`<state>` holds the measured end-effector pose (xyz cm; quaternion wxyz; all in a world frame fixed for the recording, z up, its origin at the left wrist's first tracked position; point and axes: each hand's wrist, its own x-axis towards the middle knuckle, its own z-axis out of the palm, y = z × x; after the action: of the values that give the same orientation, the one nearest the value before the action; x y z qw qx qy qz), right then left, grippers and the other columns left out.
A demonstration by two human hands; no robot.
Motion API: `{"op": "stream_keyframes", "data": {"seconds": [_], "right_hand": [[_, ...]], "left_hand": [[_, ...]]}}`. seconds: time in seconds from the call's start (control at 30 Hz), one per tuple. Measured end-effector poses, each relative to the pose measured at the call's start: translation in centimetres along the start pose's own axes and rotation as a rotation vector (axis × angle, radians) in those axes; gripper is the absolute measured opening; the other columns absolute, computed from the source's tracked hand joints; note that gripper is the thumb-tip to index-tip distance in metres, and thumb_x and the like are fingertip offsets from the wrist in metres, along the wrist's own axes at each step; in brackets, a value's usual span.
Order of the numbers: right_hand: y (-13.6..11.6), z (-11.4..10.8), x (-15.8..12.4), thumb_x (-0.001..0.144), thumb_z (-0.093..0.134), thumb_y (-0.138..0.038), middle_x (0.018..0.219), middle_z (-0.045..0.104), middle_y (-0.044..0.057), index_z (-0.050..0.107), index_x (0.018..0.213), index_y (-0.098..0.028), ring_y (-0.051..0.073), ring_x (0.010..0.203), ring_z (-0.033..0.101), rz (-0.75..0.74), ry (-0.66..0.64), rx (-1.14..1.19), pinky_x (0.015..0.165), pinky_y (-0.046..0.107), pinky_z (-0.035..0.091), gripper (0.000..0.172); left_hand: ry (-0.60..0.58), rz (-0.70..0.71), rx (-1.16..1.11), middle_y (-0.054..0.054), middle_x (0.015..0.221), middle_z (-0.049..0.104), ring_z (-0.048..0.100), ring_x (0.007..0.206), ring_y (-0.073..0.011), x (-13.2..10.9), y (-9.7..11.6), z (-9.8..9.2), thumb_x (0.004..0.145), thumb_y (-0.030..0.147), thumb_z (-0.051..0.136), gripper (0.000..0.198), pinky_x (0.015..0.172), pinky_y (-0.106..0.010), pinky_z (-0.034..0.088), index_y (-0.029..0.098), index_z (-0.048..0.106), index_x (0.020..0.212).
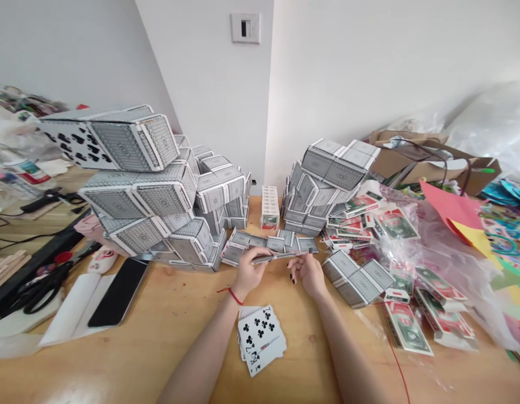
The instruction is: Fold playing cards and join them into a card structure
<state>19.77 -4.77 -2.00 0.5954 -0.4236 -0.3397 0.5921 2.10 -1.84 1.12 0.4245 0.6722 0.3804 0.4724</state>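
My left hand [248, 273], with a red string on its wrist, grips one end of a thin strip of playing cards [280, 256], seen nearly edge-on. At the strip's other end, my right hand [309, 274] pinches it between thumb and finger. A loose pile of playing cards [262, 336] lies face up between my forearms, a seven of clubs on top. Beyond my hands are low folded-card pieces [276, 242]. To the right of my right hand rests a block of folded cards [356, 279] with grey patterned backs.
Tall stacks of card blocks stand at left [162, 193] and right [335, 165]. Between them is a row of card boxes [270, 213]. A phone [119, 292] and black scissors [45, 289] lie left. Red-green card boxes [406, 325], plastic wrap and a paper bag [406, 154] crowd the right.
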Motion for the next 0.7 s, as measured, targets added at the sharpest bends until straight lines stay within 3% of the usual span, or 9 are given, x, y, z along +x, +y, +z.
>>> {"op": "stream_keyframes", "data": {"seconds": [0.1, 0.2, 0.27, 0.33, 0.43, 0.5, 0.6, 0.7], "right_hand": [[-0.6, -0.4, -0.3, 0.076, 0.036, -0.061, 0.048, 0.056, 0.002, 0.058, 0.087, -0.014, 0.015, 0.036, 0.052, 0.089, -0.111, 0.068, 0.033, 0.026, 0.043, 0.052], [-0.8, -0.4, -0.6, 0.071, 0.055, -0.046, 0.048, 0.056, -0.001, 0.059, 0.091, -0.014, 0.014, 0.036, 0.052, 0.097, -0.114, 0.026, 0.035, 0.025, 0.044, 0.038], [-0.7, -0.4, -0.6, 0.068, 0.062, -0.04, 0.053, 0.058, -0.001, 0.057, 0.095, -0.014, 0.012, 0.037, 0.051, 0.065, -0.082, -0.01, 0.033, 0.023, 0.041, 0.038], [-0.6, -0.3, -0.5, 0.068, 0.062, -0.042, 0.057, 0.058, 0.0, 0.056, 0.096, -0.015, 0.012, 0.039, 0.051, 0.033, -0.039, -0.049, 0.031, 0.02, 0.038, 0.04], [-0.4, -0.1, -0.3, 0.07, 0.059, -0.046, 0.056, 0.055, -0.002, 0.057, 0.087, -0.016, 0.01, 0.04, 0.049, -0.035, 0.053, -0.145, 0.032, 0.019, 0.035, 0.035], [-0.2, 0.0, -0.2, 0.072, 0.056, -0.047, 0.054, 0.053, -0.002, 0.056, 0.077, -0.016, 0.009, 0.04, 0.047, -0.074, 0.086, -0.217, 0.035, 0.02, 0.035, 0.031], [-0.1, 0.5, -0.2, 0.074, 0.053, -0.048, 0.054, 0.053, -0.001, 0.054, 0.076, -0.018, 0.011, 0.042, 0.047, -0.095, 0.058, -0.276, 0.037, 0.021, 0.036, 0.031], [0.1, 0.9, -0.3, 0.074, 0.053, -0.05, 0.055, 0.054, -0.001, 0.053, 0.077, -0.019, 0.012, 0.045, 0.046, -0.112, 0.016, -0.307, 0.041, 0.023, 0.037, 0.031]], "left_hand": [[-0.034, 0.178, 0.114, -0.004, 0.092, 0.065, 0.05, 0.105, -0.0211, -0.4, 0.6, 0.1, 0.07, 0.008, 0.049, 0.022, 0.1, -0.043, 0.026, 0.024, 0.061, 0.078], [-0.012, 0.231, 0.19, -0.003, 0.103, 0.061, 0.04, 0.117, -0.0224, -0.5, 0.8, 0.4, 0.07, 0.009, 0.051, 0.021, 0.104, -0.046, 0.018, 0.025, 0.062, 0.078], [0.085, 0.199, 0.167, -0.005, 0.118, 0.052, 0.034, 0.121, -0.0232, -0.6, 0.5, 0.6, 0.07, 0.014, 0.054, 0.021, 0.103, -0.044, 0.021, 0.023, 0.061, 0.087], [0.206, 0.136, 0.065, -0.008, 0.127, 0.043, 0.034, 0.121, -0.0226, -0.5, 0.1, 0.8, 0.072, 0.019, 0.054, 0.033, 0.102, -0.041, 0.026, 0.022, 0.053, 0.105], [0.317, -0.007, -0.174, -0.011, 0.127, 0.043, 0.041, 0.116, -0.0199, -0.4, -0.8, 1.0, 0.082, 0.027, 0.041, 0.038, 0.098, -0.037, 0.032, 0.02, 0.041, 0.119], [0.241, -0.136, -0.327, -0.011, 0.118, 0.052, 0.049, 0.108, -0.0205, -0.2, -1.2, 1.1, 0.084, 0.033, 0.034, 0.036, 0.092, -0.037, 0.038, 0.016, 0.048, 0.113], [0.042, -0.283, -0.404, -0.01, 0.106, 0.061, 0.055, 0.098, -0.0225, 0.0, -1.5, 1.2, 0.077, 0.036, 0.049, 0.035, 0.086, -0.037, 0.043, 0.013, 0.056, 0.102], [0.027, -0.381, -0.331, -0.008, 0.099, 0.064, 0.058, 0.093, -0.022, 0.1, -1.8, 1.2, 0.064, 0.031, 0.065, 0.036, 0.085, -0.036, 0.044, 0.013, 0.061, 0.095]]}}
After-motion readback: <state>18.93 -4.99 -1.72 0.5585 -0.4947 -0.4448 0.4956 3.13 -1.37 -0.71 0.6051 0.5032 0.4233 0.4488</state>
